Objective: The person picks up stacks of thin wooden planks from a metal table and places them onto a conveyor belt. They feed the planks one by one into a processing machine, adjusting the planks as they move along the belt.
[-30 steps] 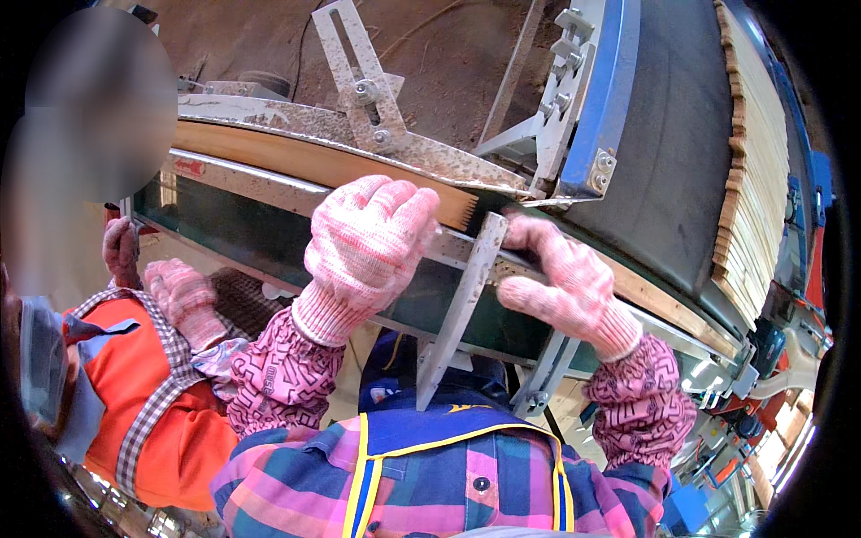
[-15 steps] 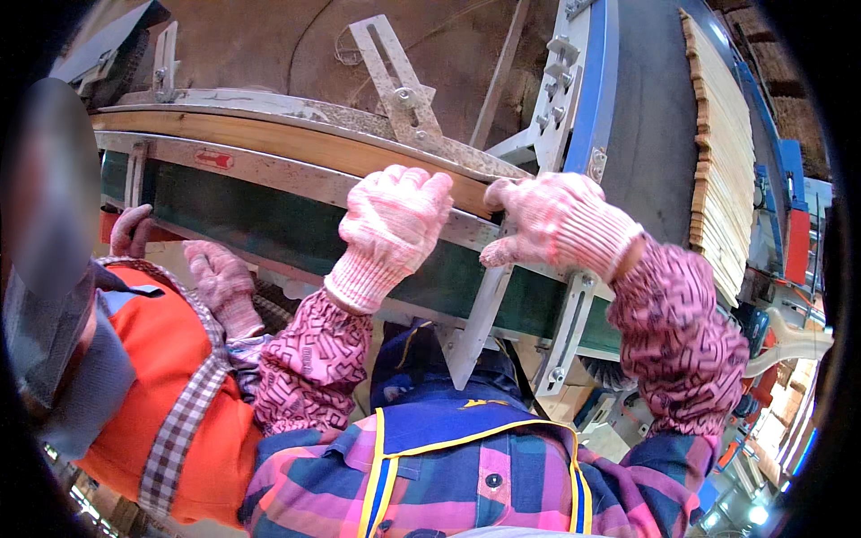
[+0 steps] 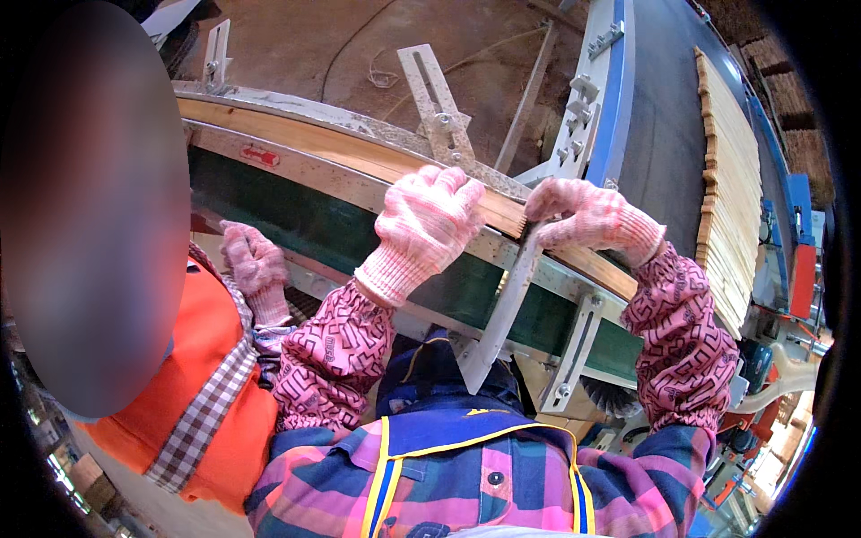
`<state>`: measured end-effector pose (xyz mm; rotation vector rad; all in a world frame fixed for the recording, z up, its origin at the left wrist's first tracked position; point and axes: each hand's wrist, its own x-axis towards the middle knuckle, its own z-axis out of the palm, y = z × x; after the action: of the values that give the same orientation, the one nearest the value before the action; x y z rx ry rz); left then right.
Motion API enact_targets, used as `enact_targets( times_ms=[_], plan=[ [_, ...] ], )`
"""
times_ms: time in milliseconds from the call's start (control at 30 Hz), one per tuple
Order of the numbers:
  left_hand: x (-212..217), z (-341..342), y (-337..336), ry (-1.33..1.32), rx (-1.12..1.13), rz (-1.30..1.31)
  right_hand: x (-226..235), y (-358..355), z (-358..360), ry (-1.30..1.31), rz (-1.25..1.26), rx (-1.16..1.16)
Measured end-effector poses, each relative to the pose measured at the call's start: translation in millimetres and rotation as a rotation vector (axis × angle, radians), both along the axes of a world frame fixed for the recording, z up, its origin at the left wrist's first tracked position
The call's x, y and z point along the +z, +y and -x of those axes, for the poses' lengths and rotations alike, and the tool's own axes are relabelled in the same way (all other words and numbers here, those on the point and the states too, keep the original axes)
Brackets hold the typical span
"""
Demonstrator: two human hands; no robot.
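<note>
A long wooden strip (image 3: 305, 143) lies on edge in the metal-sided conveyor channel, its notched end showing between my hands. My left hand (image 3: 430, 215), in a pink-and-white knit glove, is closed over this strip, fingers curled across its top. Beside the notched end is my right hand (image 3: 596, 215), gloved alike, with thumb and fingers bent toward each other; what they pinch, if anything, is hidden. Below that hand a second wooden strip (image 3: 596, 272) runs to the right along the channel. A slotted metal bracket (image 3: 502, 314) stands just under my right thumb.
Many wooden strips (image 3: 731, 188) lie side by side on the dark belt (image 3: 659, 117) at right. A co-worker in an orange vest (image 3: 224, 403) stands close on my left, a gloved hand (image 3: 256, 260) near the channel. Another slotted bracket (image 3: 439, 108) sits beyond the strip.
The view has shifted, and the co-worker's head is nearer. My right thumb and fingers have drawn together. A second wooden strip now shows in the channel below my right hand.
</note>
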<state>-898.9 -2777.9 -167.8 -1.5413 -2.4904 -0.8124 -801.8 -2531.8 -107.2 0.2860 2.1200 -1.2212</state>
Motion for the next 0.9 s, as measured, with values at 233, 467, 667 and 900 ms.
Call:
enact_targets(
  times_ms=[233, 467, 667, 900],
  plan=[
    [3.5, 7.1, 14.7, 0.082, -0.102, 0.097, 20.0, -4.6, -29.4, 0.064, 0.354, -0.398],
    [-5.0, 11.7, 21.3, 0.136, -0.153, 0.109, -6.8, -53.8, -8.9, 0.768, -0.613, 0.232],
    [-4.8, 65.0, -22.6, 0.08, 0.09, -0.47, -16.6, -63.0, -6.0, 0.536, -0.752, 0.294],
    [-9.4, 225.5, -144.0, -0.139, 1.371, 0.387, -36.8, -71.1, -17.5, 0.861, -0.625, 0.031]
  ],
)
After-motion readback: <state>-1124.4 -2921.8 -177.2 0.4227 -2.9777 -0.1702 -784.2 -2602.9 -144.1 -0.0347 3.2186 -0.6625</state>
